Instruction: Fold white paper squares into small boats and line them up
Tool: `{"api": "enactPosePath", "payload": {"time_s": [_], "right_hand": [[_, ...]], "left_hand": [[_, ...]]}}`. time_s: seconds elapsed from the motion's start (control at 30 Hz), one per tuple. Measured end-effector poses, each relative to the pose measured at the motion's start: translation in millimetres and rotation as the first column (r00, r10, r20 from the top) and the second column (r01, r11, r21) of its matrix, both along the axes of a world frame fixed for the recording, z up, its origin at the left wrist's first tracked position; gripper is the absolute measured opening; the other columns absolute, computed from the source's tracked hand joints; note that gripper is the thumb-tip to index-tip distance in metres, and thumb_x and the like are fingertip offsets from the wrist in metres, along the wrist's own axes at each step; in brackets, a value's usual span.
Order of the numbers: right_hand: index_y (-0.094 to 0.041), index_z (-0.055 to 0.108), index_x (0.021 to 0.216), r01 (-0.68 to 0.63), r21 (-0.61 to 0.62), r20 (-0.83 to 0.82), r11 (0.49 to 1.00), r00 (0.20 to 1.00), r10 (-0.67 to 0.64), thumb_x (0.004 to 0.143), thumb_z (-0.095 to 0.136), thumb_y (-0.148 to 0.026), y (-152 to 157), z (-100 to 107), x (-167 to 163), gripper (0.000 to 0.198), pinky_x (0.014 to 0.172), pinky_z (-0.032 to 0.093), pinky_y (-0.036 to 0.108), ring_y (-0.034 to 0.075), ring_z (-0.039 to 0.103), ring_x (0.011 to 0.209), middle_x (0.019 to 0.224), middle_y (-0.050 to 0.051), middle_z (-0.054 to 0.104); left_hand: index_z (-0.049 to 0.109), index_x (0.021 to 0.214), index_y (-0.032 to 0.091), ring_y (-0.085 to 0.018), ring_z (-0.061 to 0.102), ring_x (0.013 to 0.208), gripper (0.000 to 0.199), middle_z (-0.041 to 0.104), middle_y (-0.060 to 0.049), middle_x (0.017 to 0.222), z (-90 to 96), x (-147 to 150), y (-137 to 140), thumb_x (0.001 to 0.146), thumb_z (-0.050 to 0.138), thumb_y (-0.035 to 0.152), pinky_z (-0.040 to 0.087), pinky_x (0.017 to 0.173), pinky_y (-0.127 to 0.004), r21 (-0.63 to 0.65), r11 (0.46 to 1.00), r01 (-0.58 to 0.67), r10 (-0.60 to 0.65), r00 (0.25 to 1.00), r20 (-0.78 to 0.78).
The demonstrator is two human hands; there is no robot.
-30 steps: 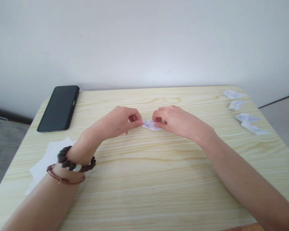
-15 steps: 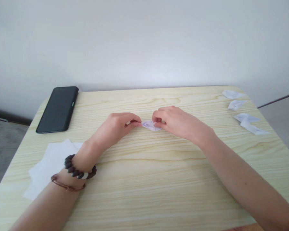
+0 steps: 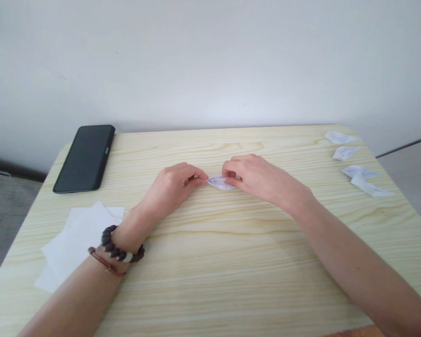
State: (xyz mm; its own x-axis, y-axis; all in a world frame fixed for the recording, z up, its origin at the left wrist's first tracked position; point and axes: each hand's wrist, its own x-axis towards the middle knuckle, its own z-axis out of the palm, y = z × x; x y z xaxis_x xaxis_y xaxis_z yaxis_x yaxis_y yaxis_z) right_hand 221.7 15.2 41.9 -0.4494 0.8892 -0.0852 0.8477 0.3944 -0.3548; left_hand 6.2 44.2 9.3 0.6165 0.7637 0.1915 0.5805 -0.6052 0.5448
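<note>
A small piece of folded white paper (image 3: 219, 183), narrow and pointed like a little boat, is between my hands near the middle of the table. My left hand (image 3: 177, 187) pinches its left tip between thumb and fingers. My right hand (image 3: 254, 178) is closed on its right part, and its fingers cover that end. On the left wrist are a dark beaded bracelet and a thin brown cord.
Several similar folded papers (image 3: 346, 152) lie along the table's right side. At the left is a stack of white paper sheets (image 3: 77, 243), partly under my left forearm. A black tablet-like device (image 3: 84, 159) lies behind it. A white wall (image 3: 210, 61) borders the wood-grain table (image 3: 210, 271).
My left wrist and forearm have shifted slightly to the right, with the fingers still at the paper's left tip. My right hand has hardly moved.
</note>
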Motion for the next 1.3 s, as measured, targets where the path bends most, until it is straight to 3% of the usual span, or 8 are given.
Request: {"api": "enactPosePath", "payload": {"time_s": [0.33, 0.57, 0.7, 0.87, 1.1, 1.3], "right_hand": [[-0.018, 0.066, 0.082, 0.040, -0.034, -0.025, 0.999, 0.999, -0.041, 0.088, 0.054, -0.019, 0, -1, -2, 0.014, 0.068, 0.039, 0.026, 0.016, 0.060, 0.077, 0.085, 0.004, 0.069], [-0.018, 0.068, 0.083, 0.023, -0.005, -0.041, 1.000, 0.999, -0.023, 0.087, 0.055, -0.016, 2, -2, -2, 0.014, 0.071, 0.040, 0.027, 0.017, 0.061, 0.080, 0.085, 0.004, 0.070], [-0.018, 0.071, 0.085, 0.015, -0.024, -0.031, 1.000, 0.999, -0.016, 0.088, 0.057, -0.018, 2, 1, -2, 0.014, 0.073, 0.040, 0.027, 0.017, 0.062, 0.083, 0.086, 0.005, 0.071], [-0.017, 0.072, 0.087, 0.015, -0.042, -0.027, 0.999, 1.000, -0.016, 0.089, 0.056, -0.019, 1, 4, -2, 0.017, 0.072, 0.040, 0.027, 0.018, 0.062, 0.081, 0.085, 0.006, 0.072], [-0.017, 0.073, 0.088, 0.029, -0.027, -0.040, 0.999, 0.999, -0.030, 0.087, 0.054, -0.016, 2, 1, -2, 0.018, 0.074, 0.040, 0.027, 0.017, 0.062, 0.082, 0.085, 0.005, 0.069], [-0.016, 0.072, 0.085, 0.057, 0.026, -0.029, 0.998, 0.998, -0.056, 0.087, 0.057, -0.019, 2, -3, -4, 0.016, 0.077, 0.041, 0.028, 0.019, 0.061, 0.088, 0.103, 0.007, 0.064]], "left_hand": [[0.069, 0.086, 0.019, -0.013, 0.058, 0.068, 0.017, 0.069, -0.002, 0.083, 6.7, 0, -1, 0.087, 0.053, 0.025, 0.044, 0.068, -0.024, 0.023, 0.999, -0.043, 0.045, 0.994, -0.098], [0.069, 0.095, 0.020, -0.012, 0.062, 0.071, 0.022, 0.072, 0.000, 0.087, 15.5, 3, 0, 0.090, 0.051, 0.031, 0.045, 0.066, -0.022, -0.024, 0.997, 0.069, -0.070, 0.995, -0.073], [0.072, 0.089, 0.020, -0.014, 0.063, 0.069, 0.022, 0.073, 0.000, 0.082, 24.5, 11, 5, 0.087, 0.052, 0.029, 0.044, 0.065, -0.024, -0.016, 0.997, 0.072, -0.074, 0.979, -0.188], [0.074, 0.091, 0.025, -0.016, 0.063, 0.070, 0.025, 0.074, -0.001, 0.082, 42.2, 23, 11, 0.084, 0.050, 0.027, 0.041, 0.063, -0.026, -0.082, 0.993, 0.082, -0.107, 0.922, -0.373], [0.064, 0.062, 0.018, -0.018, 0.057, 0.057, 0.019, 0.063, -0.005, 0.063, 58.4, 40, 7, 0.077, 0.053, 0.019, 0.034, 0.057, -0.028, 0.000, 0.995, 0.105, -0.087, 0.823, -0.561], [0.060, 0.060, 0.016, -0.021, 0.060, 0.062, 0.023, 0.062, -0.007, 0.065, 58.8, 51, 8, 0.080, 0.049, 0.015, 0.036, 0.058, -0.030, 0.058, 0.989, 0.136, -0.060, 0.730, -0.681]]}}
